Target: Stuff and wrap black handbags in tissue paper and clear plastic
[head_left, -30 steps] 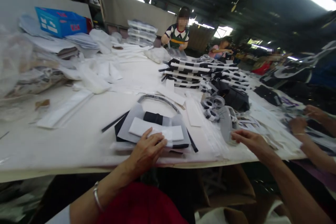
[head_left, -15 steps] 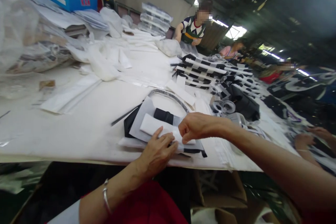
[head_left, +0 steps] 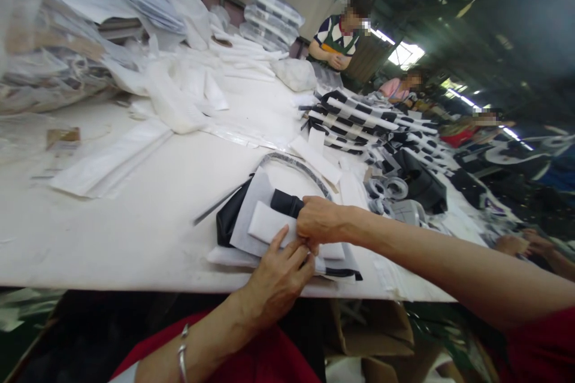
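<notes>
Since right hand (head_left: 320,222) crossed over, pinching white strip (head_left: 268,225) — left hand (head_left: 279,278) pressing it flat

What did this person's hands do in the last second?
The right hand swung in from the right to the stack of cut pieces in front, meeting the left hand on the white strip. The left hand stayed pressed there; the stack looks unmoved.

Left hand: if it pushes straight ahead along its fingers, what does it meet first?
Probably the right hand, pinching the white strip just ahead of the left hand; depth is unclear.
</notes>
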The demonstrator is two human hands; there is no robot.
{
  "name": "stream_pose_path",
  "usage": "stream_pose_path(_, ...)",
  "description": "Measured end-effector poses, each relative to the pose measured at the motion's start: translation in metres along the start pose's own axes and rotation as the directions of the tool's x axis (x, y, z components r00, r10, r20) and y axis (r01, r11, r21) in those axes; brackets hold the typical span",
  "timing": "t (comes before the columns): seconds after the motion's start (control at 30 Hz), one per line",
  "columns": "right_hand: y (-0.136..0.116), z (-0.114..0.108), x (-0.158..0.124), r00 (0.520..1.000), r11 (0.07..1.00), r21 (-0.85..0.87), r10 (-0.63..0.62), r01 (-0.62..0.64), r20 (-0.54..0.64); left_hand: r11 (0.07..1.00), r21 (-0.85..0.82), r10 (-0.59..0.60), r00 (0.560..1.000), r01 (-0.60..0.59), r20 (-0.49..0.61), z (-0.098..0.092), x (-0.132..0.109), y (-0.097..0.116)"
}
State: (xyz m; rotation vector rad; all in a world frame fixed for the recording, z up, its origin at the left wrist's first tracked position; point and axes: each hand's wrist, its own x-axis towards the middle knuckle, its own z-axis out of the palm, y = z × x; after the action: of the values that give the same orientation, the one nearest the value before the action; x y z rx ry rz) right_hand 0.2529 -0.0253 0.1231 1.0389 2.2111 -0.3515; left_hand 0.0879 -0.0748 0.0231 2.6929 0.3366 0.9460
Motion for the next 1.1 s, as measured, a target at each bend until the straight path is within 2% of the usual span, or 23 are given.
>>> stream_pose_path(0.07, 0.003, 0.001, 0.003, 0.999, 0.998, -0.054, -0.012, 0.010, -0.041, 1.000, -0.005, 0.003, 1.000, -0.003, 0.009, 0.000, 0.000, -0.001)
stream_pose_path(0.17, 0.020, 0.005, 0.005, 0.996, 0.999, -0.047, 0.016, -0.020, -0.084, 1.000, -0.003, 0.018, 1.000, -0.018, -0.002, 0.004, -0.001, -0.002)
stream_pose_path(0.23, 0.036, 0.008, 0.001, 0.986, 0.992, -0.027, 0.115, -0.119, -0.121, 1.000, 0.008, 0.024, 0.999, -0.024, -0.022, 0.007, -0.002, -0.004)
stream_pose_path(0.27, 0.044, 0.008, -0.004, 0.964, 0.978, -0.007, 0.203, -0.207, -0.170, 1.000, 0.016, 0.025, 0.999, -0.025, -0.032, 0.008, -0.003, -0.005)
stream_pose_path(0.33, 0.054, 0.007, -0.020, 0.864, 0.911, 0.059, 0.406, -0.408, -0.298, 0.999, 0.028, 0.026, 0.999, -0.025, -0.043, 0.012, -0.004, -0.006)
stream_pose_path(0.4, 0.053, 0.006, -0.040, 0.698, 0.815, 0.185, 0.569, -0.549, -0.436, 0.999, 0.035, 0.031, 0.998, -0.029, -0.060, 0.014, -0.005, -0.007)
stream_pose_path(0.43, 0.047, 0.007, -0.051, 0.607, 0.780, 0.276, 0.615, -0.562, -0.503, 0.999, 0.038, 0.034, 0.997, -0.032, -0.071, 0.016, -0.005, -0.007)
stream_pose_path(0.47, 0.037, 0.009, -0.060, 0.526, 0.764, 0.368, 0.637, -0.530, -0.563, 0.999, 0.042, 0.038, 0.996, -0.035, -0.084, 0.017, -0.006, -0.008)
stream_pose_path(0.53, 0.009, 0.022, -0.073, 0.392, 0.768, 0.513, 0.638, -0.384, -0.663, 0.998, 0.049, 0.047, 0.993, -0.042, -0.106, 0.020, -0.006, -0.010)
stream_pose_path(0.57, -0.007, 0.033, -0.074, 0.355, 0.782, 0.538, 0.623, -0.316, -0.697, 0.997, 0.054, 0.051, 0.993, -0.045, -0.111, 0.022, -0.007, -0.011)
stream_pose_path(0.6, -0.023, 0.047, -0.073, 0.340, 0.795, 0.532, 0.605, -0.290, -0.720, 0.997, 0.059, 0.055, 0.992, -0.049, -0.117, 0.023, -0.007, -0.012)
stream_pose_path(0.67, -0.049, 0.079, -0.064, 0.338, 0.810, 0.481, 0.580, -0.334, -0.741, 0.997, 0.058, 0.058, 0.992, -0.052, -0.115, 0.025, -0.008, -0.014)
stream_pose_path(0.73, -0.065, 0.109, -0.052, 0.384, 0.823, 0.413, 0.553, -0.390, -0.740, 0.997, 0.051, 0.057, 0.993, -0.052, -0.101, 0.025, -0.008, -0.014)
stream_pose_path(0.8, -0.071, 0.128, -0.045, 0.414, 0.818, 0.376, 0.553, -0.436, -0.722, 0.998, 0.043, 0.048, 0.997, -0.046, -0.061, 0.023, -0.007, -0.013)
stream_pose_path(0.9, -0.071, 0.129, -0.046, 0.407, 0.822, 0.318, 0.523, -0.472, -0.749, 1.000, 0.016, 0.008, 1.000, -0.008, -0.005, 0.017, -0.004, -0.009)
stream_pose_path(1.0, -0.077, 0.121, -0.043, 0.387, 0.858, 0.226, 0.424, -0.462, -0.819, 0.997, -0.023, -0.066, 0.995, 0.067, 0.070, 0.011, -0.002, -0.004)
stream_pose_path(1.1, -0.089, 0.128, -0.027, 0.332, 0.865, 0.202, 0.378, -0.459, -0.864, 0.989, -0.052, -0.131, 0.984, 0.138, 0.120, 0.004, 0.002, -0.001)
